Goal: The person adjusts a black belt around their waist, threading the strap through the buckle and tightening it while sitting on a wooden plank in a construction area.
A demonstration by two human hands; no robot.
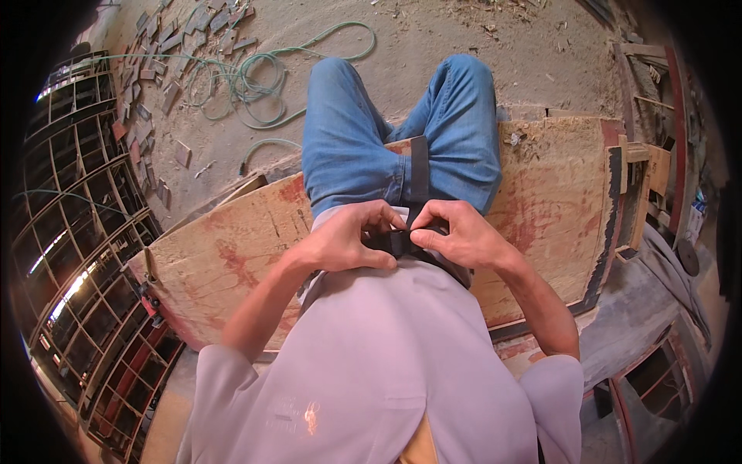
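Note:
I sit in blue jeans (352, 147) and a pale shirt (371, 340), both hands at my waist. A black strap (419, 166) hangs down between my thighs from a dark buckle-like piece (398, 243) at the waist. My right hand (461, 233) is closed, thumb and forefinger pinching the strap beside that piece. From the other side my left hand (348, 236) curls its fingers over the black piece, its thumb lying lower against the shirt. The fingers partly cover the fastening, so its details are hidden.
Beneath me is a stained wooden board (239, 247) with a dark right edge. A green hose (259, 85) lies coiled on the dusty floor ahead, near scattered flat pieces (182, 39). A metal grid (85, 201) stands left; wooden framing (645, 170) is at right.

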